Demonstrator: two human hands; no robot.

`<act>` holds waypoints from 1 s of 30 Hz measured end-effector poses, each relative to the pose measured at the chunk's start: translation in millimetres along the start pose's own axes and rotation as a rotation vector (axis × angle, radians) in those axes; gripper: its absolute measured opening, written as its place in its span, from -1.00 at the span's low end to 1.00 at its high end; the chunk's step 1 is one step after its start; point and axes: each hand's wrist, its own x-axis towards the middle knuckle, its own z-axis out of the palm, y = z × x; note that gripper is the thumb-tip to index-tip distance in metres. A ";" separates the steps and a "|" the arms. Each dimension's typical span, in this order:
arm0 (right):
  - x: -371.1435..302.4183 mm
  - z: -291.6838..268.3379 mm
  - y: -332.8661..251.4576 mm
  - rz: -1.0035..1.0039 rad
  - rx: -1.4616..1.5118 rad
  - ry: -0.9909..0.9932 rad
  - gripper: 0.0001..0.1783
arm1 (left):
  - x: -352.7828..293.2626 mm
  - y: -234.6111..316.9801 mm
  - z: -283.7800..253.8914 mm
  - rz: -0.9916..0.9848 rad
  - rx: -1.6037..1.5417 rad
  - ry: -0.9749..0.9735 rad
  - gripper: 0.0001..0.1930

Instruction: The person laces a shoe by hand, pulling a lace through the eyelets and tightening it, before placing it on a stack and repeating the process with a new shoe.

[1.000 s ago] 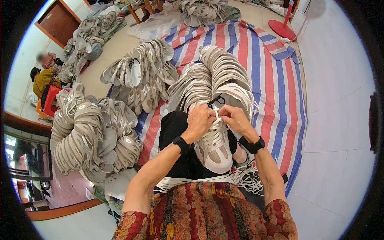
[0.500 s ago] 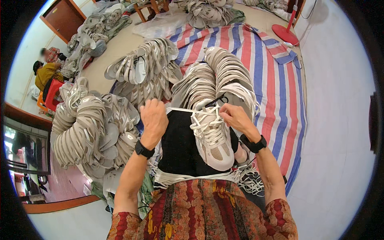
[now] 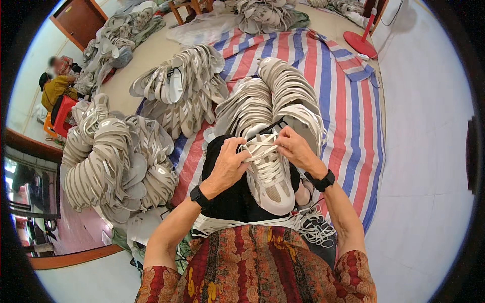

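A beige and white shoe upper lies over the black cloth on my lap, its toe pointing toward me. White lace criss-crosses its front. At the upper left of the lacing, my left hand pinches the lace between thumb and fingers. My right hand is closed on the lace at the upper right edge, near a black cord. The exact lace ends are hidden by my fingers. Just beyond the shoe upper, two curved rows of stacked uppers lie on the striped sheet.
A striped sheet covers the floor ahead. More bundled uppers are heaped at left, with another bundle farther off. Loose white laces lie by my right leg. A person in yellow sits far left; a red stand base is far right.
My left hand has come in from the left, where it held a lace stretched out, to the shoe upper's lacing. The right hand stays at the upper right edge, nearly in place.
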 end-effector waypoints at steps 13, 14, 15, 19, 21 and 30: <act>-14.8 -8.6 -28.5 -0.075 0.012 0.017 -0.72 | 2.9 30.2 -12.6 0.120 0.037 -0.042 -0.70; -13.3 -12.4 -34.9 -0.077 0.008 0.019 -0.72 | 8.2 22.4 -16.4 0.123 0.038 -0.038 -0.70; -12.2 -15.2 -42.8 -0.020 0.012 0.112 -0.68 | 13.5 13.3 -21.8 0.043 -0.049 -0.020 -0.64; -16.1 8.6 -58.2 0.190 -0.012 0.135 -0.64 | 64.9 -31.8 -28.9 0.015 0.034 0.115 -0.39; -1.0 29.0 -69.0 0.210 -0.133 0.089 -0.63 | 99.6 -38.1 -19.9 0.037 0.087 0.120 -0.35; 18.8 60.7 -54.5 0.149 -0.425 0.126 -0.76 | 177.0 -25.8 47.6 0.384 0.269 -0.300 -0.28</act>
